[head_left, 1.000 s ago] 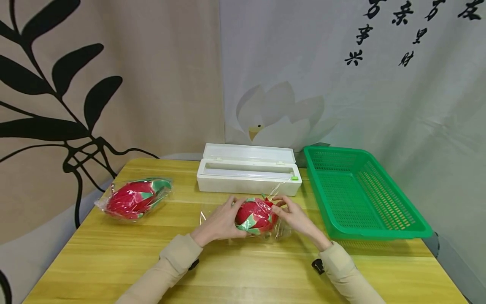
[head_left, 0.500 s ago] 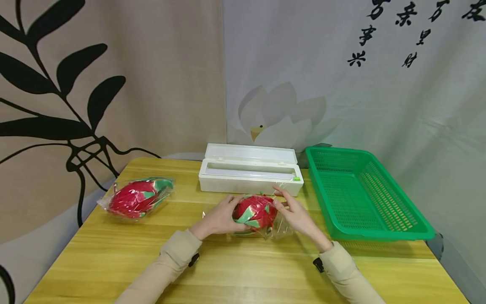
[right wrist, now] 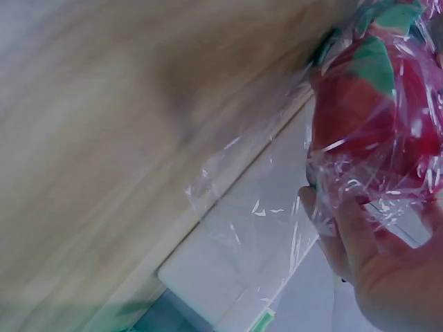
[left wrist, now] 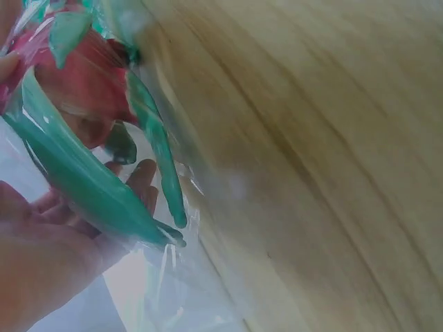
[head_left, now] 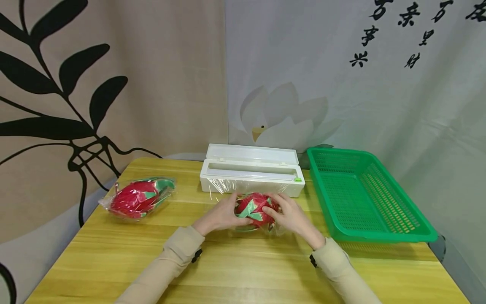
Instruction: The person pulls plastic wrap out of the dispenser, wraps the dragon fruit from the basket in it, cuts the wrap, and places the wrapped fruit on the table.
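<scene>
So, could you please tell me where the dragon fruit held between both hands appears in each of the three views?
Head: dragon fruit at table centre, between both hands.
Left wrist: upper left, above the left hand.
Right wrist: upper right, above the right hand.
Shared landmark: the plastic wrap around it.

Bare desk (head_left: 243,270) lies open along the near edge, and between the two dragon fruits. Just beyond the hands (head_left: 222,215), the white film dispenser (head_left: 251,175) closes off the far side, its film (head_left: 228,185) drawn toward the fruit they hold (head_left: 253,207). The green basket (head_left: 364,194) blocks the right. A wrapped dragon fruit (head_left: 137,197) lies at the left.
</scene>
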### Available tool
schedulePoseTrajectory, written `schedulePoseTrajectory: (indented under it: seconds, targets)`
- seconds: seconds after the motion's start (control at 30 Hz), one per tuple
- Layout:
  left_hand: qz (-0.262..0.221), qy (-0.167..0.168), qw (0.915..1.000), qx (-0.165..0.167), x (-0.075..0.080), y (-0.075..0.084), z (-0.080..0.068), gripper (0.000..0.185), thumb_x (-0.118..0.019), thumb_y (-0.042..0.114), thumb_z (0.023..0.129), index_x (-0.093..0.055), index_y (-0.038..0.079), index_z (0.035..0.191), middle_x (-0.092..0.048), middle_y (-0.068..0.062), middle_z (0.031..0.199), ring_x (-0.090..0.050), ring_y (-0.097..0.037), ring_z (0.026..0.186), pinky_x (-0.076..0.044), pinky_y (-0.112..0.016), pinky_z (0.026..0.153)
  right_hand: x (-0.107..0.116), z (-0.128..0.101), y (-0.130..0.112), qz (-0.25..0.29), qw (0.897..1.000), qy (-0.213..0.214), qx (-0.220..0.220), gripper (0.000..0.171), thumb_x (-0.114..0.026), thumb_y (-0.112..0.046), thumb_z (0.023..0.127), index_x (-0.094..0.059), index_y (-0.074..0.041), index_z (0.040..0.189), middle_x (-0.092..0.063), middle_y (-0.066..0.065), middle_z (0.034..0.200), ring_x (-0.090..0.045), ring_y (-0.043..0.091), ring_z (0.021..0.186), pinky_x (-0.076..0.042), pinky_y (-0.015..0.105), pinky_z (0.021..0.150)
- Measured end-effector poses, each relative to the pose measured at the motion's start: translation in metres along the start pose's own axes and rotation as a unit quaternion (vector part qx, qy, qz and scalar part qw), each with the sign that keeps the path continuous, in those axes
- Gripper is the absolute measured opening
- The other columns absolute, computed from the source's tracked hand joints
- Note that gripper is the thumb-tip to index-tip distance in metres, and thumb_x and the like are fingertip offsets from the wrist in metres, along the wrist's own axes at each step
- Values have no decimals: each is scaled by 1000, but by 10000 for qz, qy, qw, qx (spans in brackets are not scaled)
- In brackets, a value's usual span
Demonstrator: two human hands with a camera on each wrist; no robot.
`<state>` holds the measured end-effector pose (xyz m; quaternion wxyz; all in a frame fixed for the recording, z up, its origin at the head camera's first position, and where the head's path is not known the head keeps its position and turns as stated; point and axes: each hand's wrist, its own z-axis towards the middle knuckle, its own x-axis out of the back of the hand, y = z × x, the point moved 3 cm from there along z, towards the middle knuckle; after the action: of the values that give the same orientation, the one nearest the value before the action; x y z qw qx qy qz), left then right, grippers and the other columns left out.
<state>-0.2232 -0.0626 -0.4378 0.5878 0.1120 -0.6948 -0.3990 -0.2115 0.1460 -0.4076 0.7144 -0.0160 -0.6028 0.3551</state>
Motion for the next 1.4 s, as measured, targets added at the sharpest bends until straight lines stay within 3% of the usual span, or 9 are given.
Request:
schedulePoseTrajectory:
  seconds: [0.17,0.4,0.53,0.8,0.87,1.07,1.27,1.4]
  targets:
    - [-125,58,9999,64,0,-6,2,83,-72,57,74,-41,10,135,-58,-9,127,-59,-22,111,-53,-40,90,-1,10,1,43,9997,-103,-194,44,-62,-40,90,-60,-16,127,-67,6,116,-66,21,96,-55,40,83]
    - [-144,229,9985,468,0,-13,2,86,-70,64,72,-44,16,138,-37,-17,134,-56,-31,110,-53,-48,88,0,22,2,176,9993,-180,-273,42,-63,-39,90,-62,-14,124,-69,8,114,-67,24,100,-55,42,86]
    - [-211,231,9982,509,0,-16,6,86,-69,65,73,-44,15,138,-44,-15,135,-54,-30,113,-51,-50,91,1,29,4,179,9993,-218,-233,42,-62,-38,90,-63,-13,124,-68,9,118,-66,27,102,-55,45,88]
    - [-457,216,9978,434,1,-22,12,74,-67,63,76,-50,16,130,-61,-4,123,-58,-19,106,-53,-39,87,1,43,7,63,9981,-470,-404,40,-62,-40,90,-65,-16,122,-70,7,107,-64,24,97,-54,43,88]
    - [-398,222,9978,479,2,-23,13,74,-67,63,76,-51,15,131,-63,-4,121,-59,-18,104,-53,-38,85,1,46,9,16,9973,-552,-476,38,-61,-41,91,-66,-17,119,-70,6,103,-63,24,96,-53,42,88]
    - [-451,214,9969,603,4,-24,14,76,-66,63,77,-47,15,133,-62,-8,122,-60,-22,104,-53,-41,85,-1,51,13,63,9945,-720,-759,45,-59,-45,91,-63,-16,125,-70,9,113,-64,28,106,-52,44,91]
    - [-355,386,9971,552,6,-21,13,73,-68,62,76,-50,17,130,-50,-12,128,-56,-26,107,-51,-48,91,1,49,19,598,9915,-902,-719,46,-59,-42,92,-60,-13,128,-69,11,114,-64,29,107,-53,44,91]
    - [-220,521,9976,409,8,-19,12,73,-69,61,76,-53,13,129,-53,-11,129,-55,-28,113,-50,-50,93,2,46,24,1182,9854,-1094,-552,45,-57,-34,95,-56,-9,132,-63,16,126,-62,32,110,-53,43,90]
